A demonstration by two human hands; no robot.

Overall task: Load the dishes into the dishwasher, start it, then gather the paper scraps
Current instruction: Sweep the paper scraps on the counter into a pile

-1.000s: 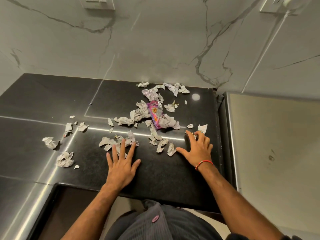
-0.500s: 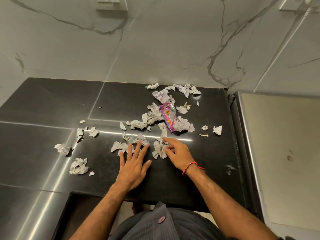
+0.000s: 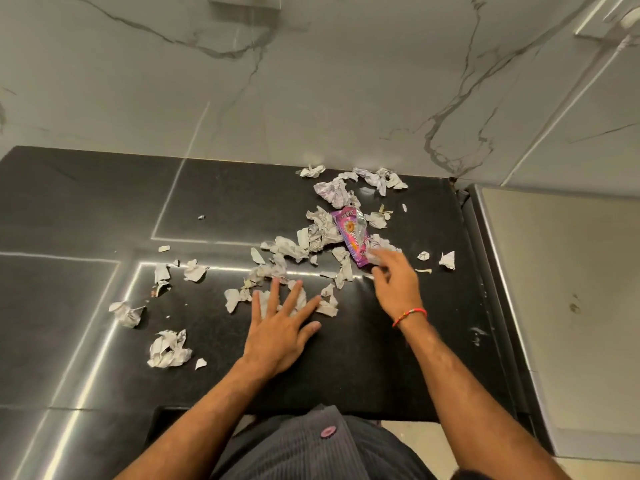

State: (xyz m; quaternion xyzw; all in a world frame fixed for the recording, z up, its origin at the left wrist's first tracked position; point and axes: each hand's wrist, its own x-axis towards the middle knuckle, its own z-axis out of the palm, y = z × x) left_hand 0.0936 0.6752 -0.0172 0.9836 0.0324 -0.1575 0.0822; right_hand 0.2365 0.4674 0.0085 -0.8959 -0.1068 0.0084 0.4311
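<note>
Several crumpled white paper scraps [image 3: 322, 233] lie scattered over the black countertop [image 3: 86, 209], thickest at the back right. A purple snack wrapper [image 3: 351, 237] lies among them. My left hand [image 3: 280, 327] rests flat with fingers spread, its fingertips on a small heap of scraps [image 3: 301, 301]. My right hand [image 3: 394, 282], blurred, hovers with loose fingers by the wrapper's near end and touches a scrap there; it grips nothing that I can make out. More scraps [image 3: 168, 348] lie apart at the left.
A marble-patterned wall [image 3: 311, 81] rises behind the counter. A grey appliance top [image 3: 561, 289] adjoins the counter's right edge. The counter's front edge has a cut-out at the lower left. Two small scraps [image 3: 446, 259] lie near the right edge.
My right hand swept left from the right side to the scraps by my left hand, then moved back up right toward the wrapper. My left hand slid slightly forward onto the scraps.
</note>
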